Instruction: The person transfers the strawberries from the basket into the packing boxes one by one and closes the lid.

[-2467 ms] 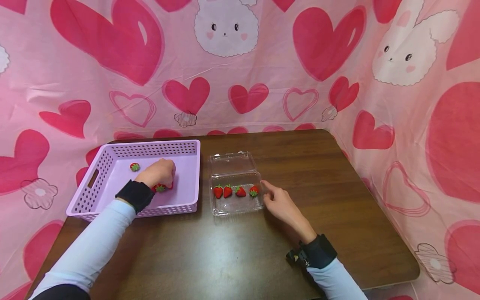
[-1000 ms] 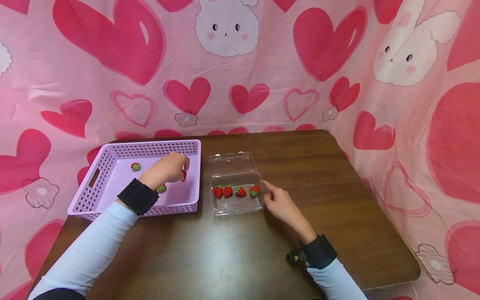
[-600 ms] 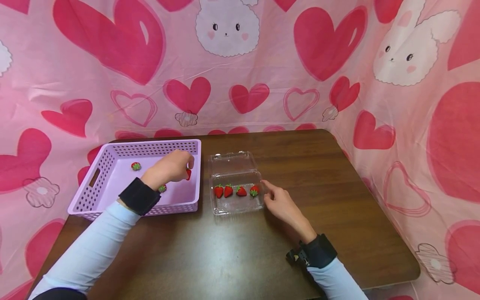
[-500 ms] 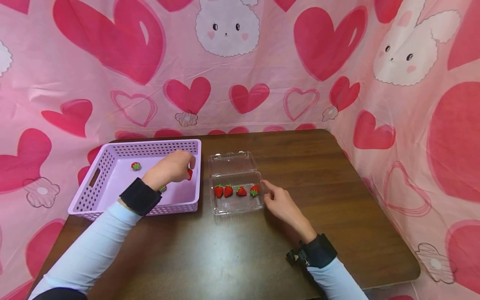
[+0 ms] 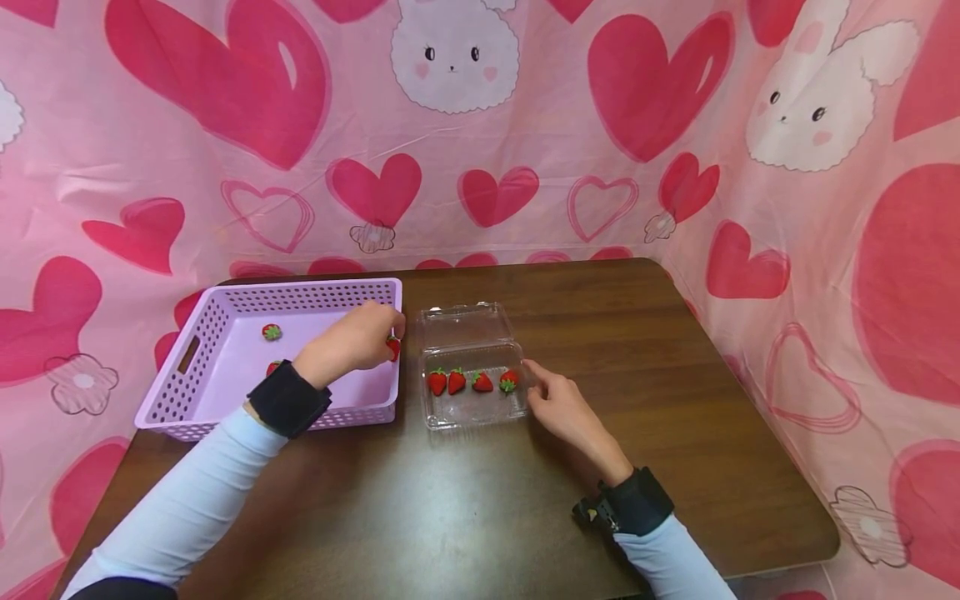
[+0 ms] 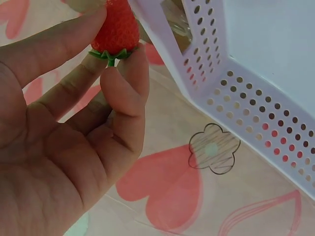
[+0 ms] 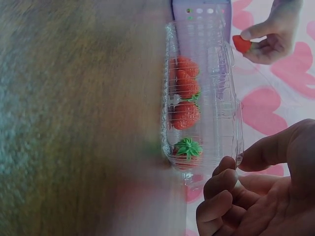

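Observation:
My left hand (image 5: 362, 335) pinches a red strawberry (image 6: 116, 29) between thumb and fingers, its green cap toward the palm. In the head view this hand is raised at the right wall of a lilac plastic basket (image 5: 352, 414). Two more strawberries show in the basket, one toward the back (image 5: 271, 332) and one partly behind the left wrist strap (image 5: 273, 367). A clear plastic clamshell box (image 5: 465, 417) stands with its lid up, several strawberries (image 7: 186, 115) in a row inside. My right hand (image 5: 562, 408) pinches the box's right rim with thumb and index finger.
Basket and box stand side by side on a dark wooden table (image 5: 637, 350), a narrow strip of wood between them. A pink curtain (image 5: 525, 125) with hearts and rabbits hangs behind the table and along its right side.
My left hand has picked up a strawberry from the basket and moved right with it, to the basket's right wall. My right hand stays at the box's rim.

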Demonstrator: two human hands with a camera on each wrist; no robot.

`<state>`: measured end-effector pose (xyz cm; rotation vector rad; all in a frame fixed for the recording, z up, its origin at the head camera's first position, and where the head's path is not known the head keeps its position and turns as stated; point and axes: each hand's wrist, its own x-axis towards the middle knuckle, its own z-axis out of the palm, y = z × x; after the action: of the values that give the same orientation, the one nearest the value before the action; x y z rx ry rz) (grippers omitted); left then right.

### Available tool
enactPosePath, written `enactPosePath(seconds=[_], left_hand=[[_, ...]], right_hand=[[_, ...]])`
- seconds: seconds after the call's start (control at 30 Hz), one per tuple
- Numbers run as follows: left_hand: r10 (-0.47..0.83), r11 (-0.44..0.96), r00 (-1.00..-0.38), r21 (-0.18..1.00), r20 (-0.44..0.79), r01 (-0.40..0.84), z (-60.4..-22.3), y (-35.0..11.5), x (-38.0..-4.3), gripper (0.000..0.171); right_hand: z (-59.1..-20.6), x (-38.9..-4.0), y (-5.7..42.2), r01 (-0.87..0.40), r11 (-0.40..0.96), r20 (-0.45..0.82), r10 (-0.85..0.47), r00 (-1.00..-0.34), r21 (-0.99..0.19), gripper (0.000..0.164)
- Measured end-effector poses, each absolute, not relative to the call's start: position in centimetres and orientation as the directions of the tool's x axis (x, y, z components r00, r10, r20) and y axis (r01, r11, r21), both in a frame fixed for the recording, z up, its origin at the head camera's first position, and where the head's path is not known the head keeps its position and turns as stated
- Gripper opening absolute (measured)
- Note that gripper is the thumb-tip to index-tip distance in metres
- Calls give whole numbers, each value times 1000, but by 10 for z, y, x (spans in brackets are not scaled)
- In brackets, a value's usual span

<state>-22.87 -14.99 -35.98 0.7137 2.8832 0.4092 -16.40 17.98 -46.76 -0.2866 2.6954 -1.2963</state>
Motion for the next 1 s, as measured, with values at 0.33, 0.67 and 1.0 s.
enactPosePath(seconds=[0.33,0.67,1.0], left_hand=[[535,795,-844,350,-18,496,-363,-138,-223,14],[587,756,-809,347,15,555,-371,-124,-215,17],[619,750,-785,315,-22,582,-378,-111,-209,14]], right_hand=[[-467,-164,181,-88,599,-60,-223,-973,-796,54],[-468,-163,180,-95,606,-55,-225,-973,-790,54],[-468,-164,180,-98,605,-52,-226,-973,-790,55]])
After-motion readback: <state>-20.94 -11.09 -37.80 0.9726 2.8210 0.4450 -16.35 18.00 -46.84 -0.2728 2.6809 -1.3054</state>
